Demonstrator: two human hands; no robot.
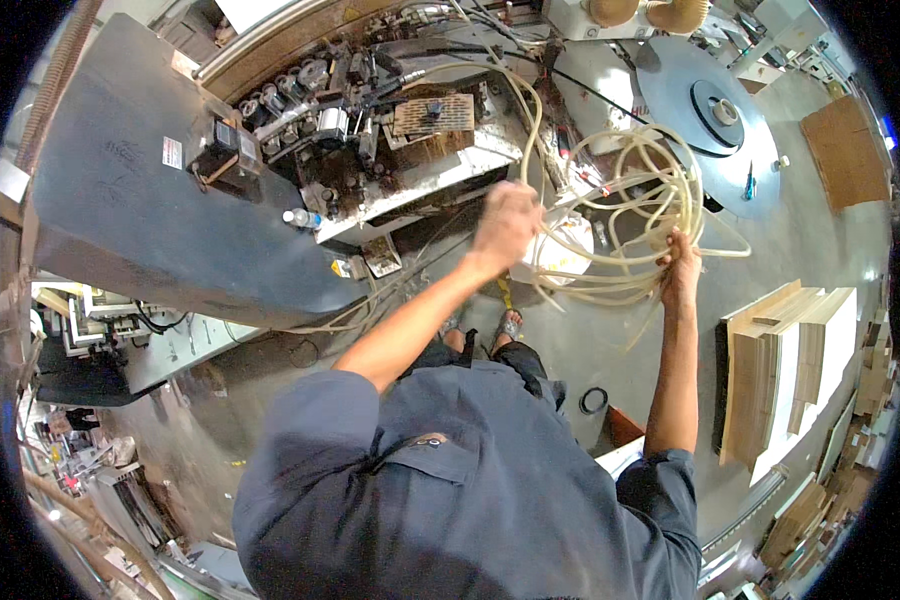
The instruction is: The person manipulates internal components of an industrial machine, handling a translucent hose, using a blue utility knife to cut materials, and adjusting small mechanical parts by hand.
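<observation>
A person's right hand [681, 266], fingers curled tight, grips a loosely looped coil of translucent yellowish hose [692, 190] between an open-topped machine [433, 116] and stacked boards [770, 375], as the motion-blurred left hand [507, 228] closes around another stretch of it

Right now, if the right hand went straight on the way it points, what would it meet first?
Probably the coiled pale hose that the right hand holds: its loops lie just past it in that line. Beyond them in the picture lies a big blue-grey disc, though its depth is unclear.
</observation>
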